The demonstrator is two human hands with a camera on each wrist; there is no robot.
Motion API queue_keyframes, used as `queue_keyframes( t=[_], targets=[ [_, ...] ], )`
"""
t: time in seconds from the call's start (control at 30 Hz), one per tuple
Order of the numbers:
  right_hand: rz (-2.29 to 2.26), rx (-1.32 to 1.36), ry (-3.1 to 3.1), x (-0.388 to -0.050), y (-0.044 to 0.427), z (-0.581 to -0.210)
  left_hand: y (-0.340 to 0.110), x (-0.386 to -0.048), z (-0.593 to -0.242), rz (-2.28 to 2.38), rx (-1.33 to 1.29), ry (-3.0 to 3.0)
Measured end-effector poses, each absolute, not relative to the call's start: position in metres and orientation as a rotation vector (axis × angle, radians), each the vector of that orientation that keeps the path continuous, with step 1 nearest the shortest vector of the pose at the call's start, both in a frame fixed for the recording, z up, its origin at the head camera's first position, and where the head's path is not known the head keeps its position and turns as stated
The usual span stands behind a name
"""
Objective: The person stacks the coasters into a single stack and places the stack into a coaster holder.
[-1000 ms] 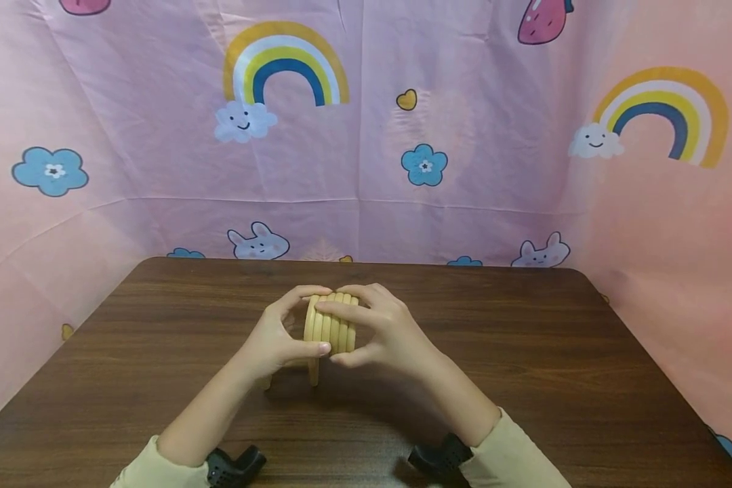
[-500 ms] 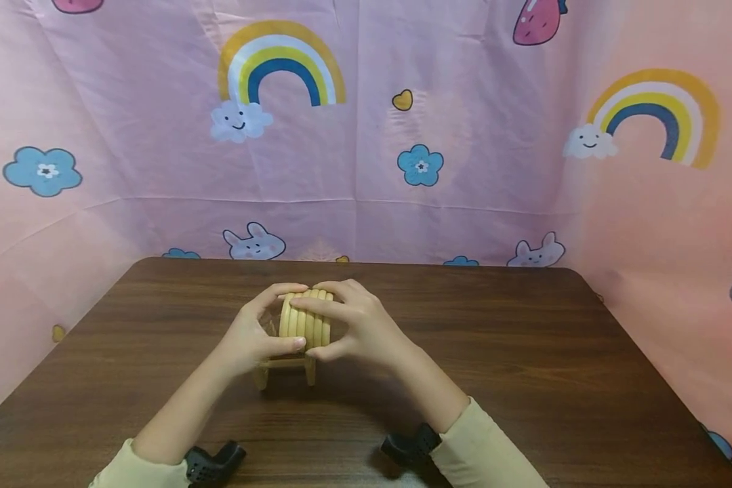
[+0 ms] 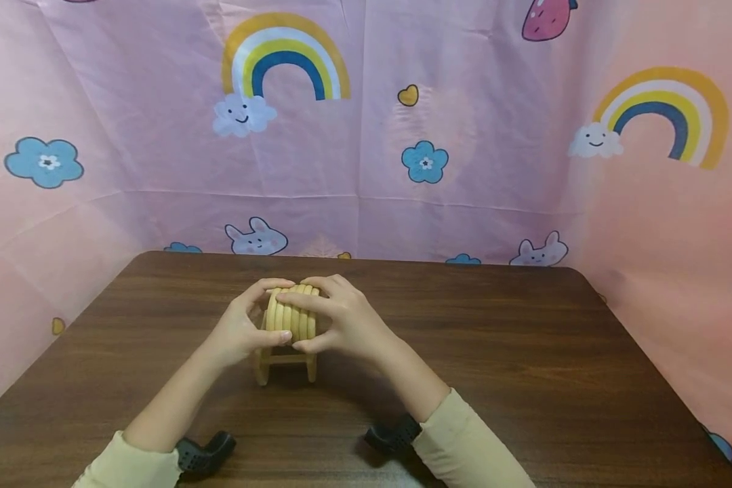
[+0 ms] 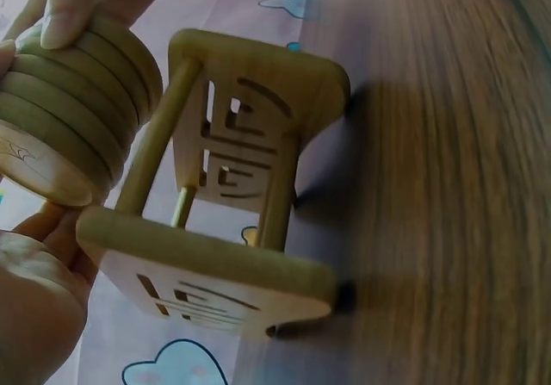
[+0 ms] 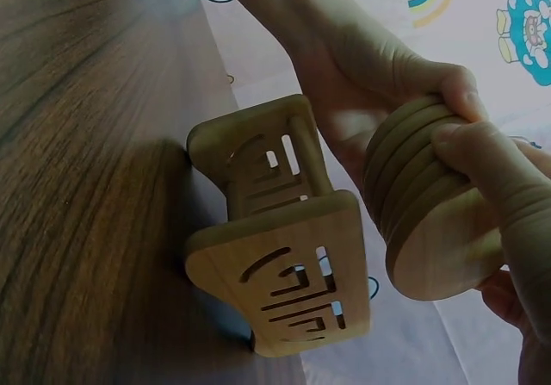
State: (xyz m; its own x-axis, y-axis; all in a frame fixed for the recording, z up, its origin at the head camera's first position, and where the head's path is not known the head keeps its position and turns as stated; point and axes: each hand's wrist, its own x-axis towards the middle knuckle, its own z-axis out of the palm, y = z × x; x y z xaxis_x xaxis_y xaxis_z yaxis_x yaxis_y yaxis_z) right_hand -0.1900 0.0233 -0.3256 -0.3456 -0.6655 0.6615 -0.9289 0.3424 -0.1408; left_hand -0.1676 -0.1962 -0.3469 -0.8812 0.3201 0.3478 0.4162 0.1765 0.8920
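Observation:
A stack of several round wooden coasters is held on edge between my two hands. My left hand grips its left end, thumb at the near side and fingers over the top. On the right, my right hand grips the same stack. The wooden coaster rack stands on the table just below; its slotted side panels and crossbars show in the left wrist view. In the right wrist view the stack is outside the rack, apart from it.
The dark wood-grain table extends around the rack. Patterned cloth hangs behind and at the sides. Black wrist devices are worn at both sleeve cuffs.
Both hands have carried the coaster stack left, from beyond the rack's right side to above it. The rack stays put, and more of its front shows now.

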Motion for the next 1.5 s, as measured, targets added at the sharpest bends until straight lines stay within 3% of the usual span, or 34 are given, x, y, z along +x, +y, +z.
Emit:
queue_keyframes(
  t=[1.5],
  targets=[
    [0.743, 1.373, -2.167, -0.201, 0.002, -0.353, -0.218, -0.18, -0.372, -1.738, -0.692, -2.435]
  ],
)
